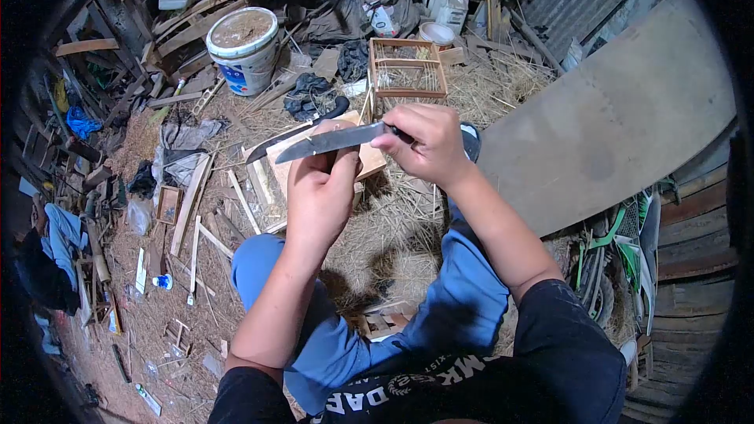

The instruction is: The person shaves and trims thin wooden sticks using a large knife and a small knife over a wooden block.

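A knife (334, 140) with a broad grey blade lies level across the view, its tip to the left. My right hand (424, 141) is closed round its dark handle. Below and behind the blade is my left hand (322, 180), its fingers pressed together near a small pale piece; what they hold is mostly hidden. Beneath both hands sits a light wooden block (373, 161). A second, curved dark blade (271, 144) with a black handle lies just beyond the block.
A white bucket (245, 59) stands at the back left, and a small wooden cage (408, 69) at the back centre. A large curved board (605, 118) fills the right. Wood strips (191, 204) and straw cover the ground; a green-and-white motorbike (628, 247) is at lower right.
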`<control>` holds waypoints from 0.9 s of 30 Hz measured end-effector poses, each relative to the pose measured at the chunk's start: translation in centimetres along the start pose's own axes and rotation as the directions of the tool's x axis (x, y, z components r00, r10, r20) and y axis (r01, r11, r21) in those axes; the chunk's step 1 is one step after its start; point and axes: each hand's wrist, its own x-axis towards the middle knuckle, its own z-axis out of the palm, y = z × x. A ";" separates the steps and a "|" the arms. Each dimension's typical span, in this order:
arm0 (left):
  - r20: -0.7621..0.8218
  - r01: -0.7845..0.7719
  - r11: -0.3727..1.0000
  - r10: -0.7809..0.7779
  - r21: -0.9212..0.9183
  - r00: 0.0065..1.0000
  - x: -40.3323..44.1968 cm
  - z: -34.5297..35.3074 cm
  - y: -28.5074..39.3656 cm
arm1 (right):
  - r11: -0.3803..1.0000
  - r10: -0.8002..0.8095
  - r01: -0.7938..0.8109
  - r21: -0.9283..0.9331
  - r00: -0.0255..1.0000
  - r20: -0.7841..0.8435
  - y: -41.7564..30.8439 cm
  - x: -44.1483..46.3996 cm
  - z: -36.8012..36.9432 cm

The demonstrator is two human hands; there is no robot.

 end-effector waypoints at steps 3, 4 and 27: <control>-0.014 0.033 0.999 -0.033 0.015 0.999 0.3 -0.2 0.6 | 0.957 0.290 -0.289 0.023 0.954 -0.081 1.6 -0.3 0.2; -0.013 0.034 0.999 -0.034 0.015 0.999 0.2 -0.2 0.5 | 0.957 0.291 -0.290 0.023 0.953 -0.081 2.4 -0.3 -0.1; -0.038 -0.019 0.996 0.023 0.082 0.999 0.3 -0.3 -0.8 | 0.975 0.211 -0.217 -0.041 0.970 -0.117 1.8 0.1 0.4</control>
